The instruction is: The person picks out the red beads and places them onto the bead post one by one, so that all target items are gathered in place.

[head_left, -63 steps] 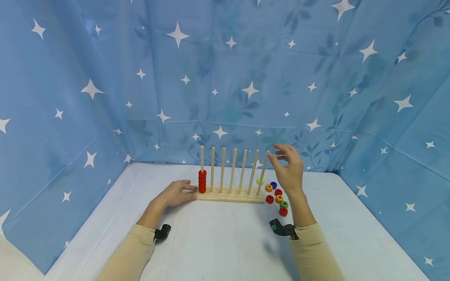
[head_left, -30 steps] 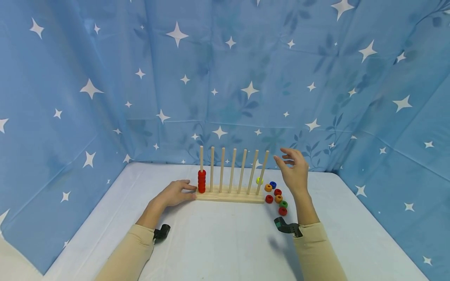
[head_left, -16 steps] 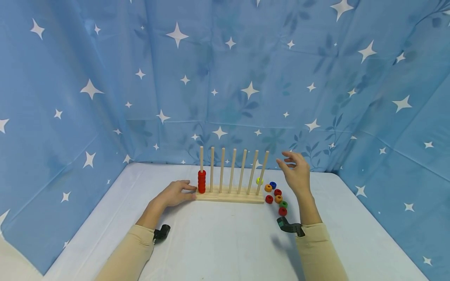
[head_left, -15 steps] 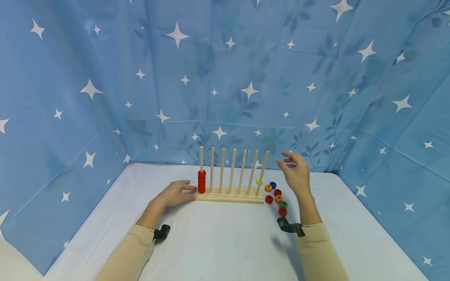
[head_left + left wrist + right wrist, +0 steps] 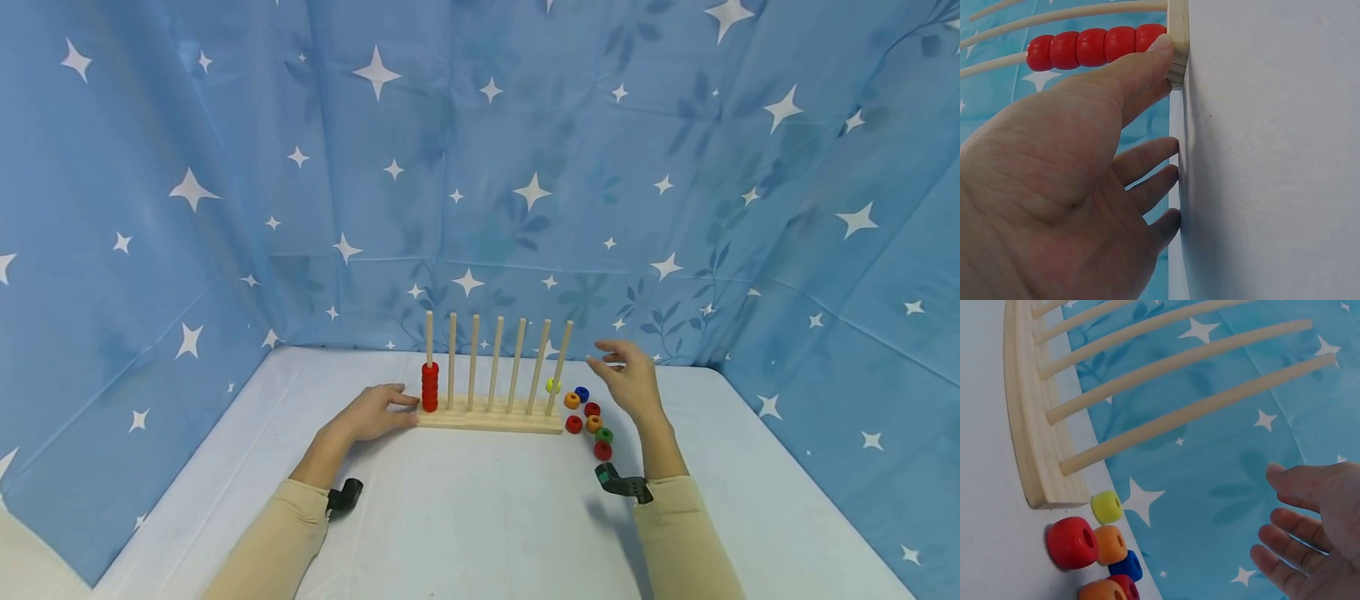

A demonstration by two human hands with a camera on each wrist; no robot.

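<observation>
On the white table [image 5: 465, 517], near its far edge, sits the wooden peg rack [image 5: 487, 424]: a long, pale base with visible grain, carrying a row of seven slim, bare-wood pegs [image 5: 493, 364]. The leftmost peg holds a stack of five red beads [image 5: 430, 387], glossy and rounded, pressed against one another down to the base; its upper part shows above them, and the other six pegs have nothing threaded on them. Your left hand [image 5: 369, 414] pinches the left end of the base between thumb and forefinger, the other fingers spread apart. Your right hand [image 5: 632, 383] is released, fingers loosely bent and holding nothing, raised just beyond the rack's right end. Near that end lie eight loose beads, smooth and bright, with round holes: a yellow bead [image 5: 552, 386], a blue bead [image 5: 582, 393], two orange beads [image 5: 572, 401], three red ones [image 5: 573, 425] and a green bead [image 5: 604, 436]. Behind hangs a blue curtain [image 5: 480, 225] with white stars.
</observation>
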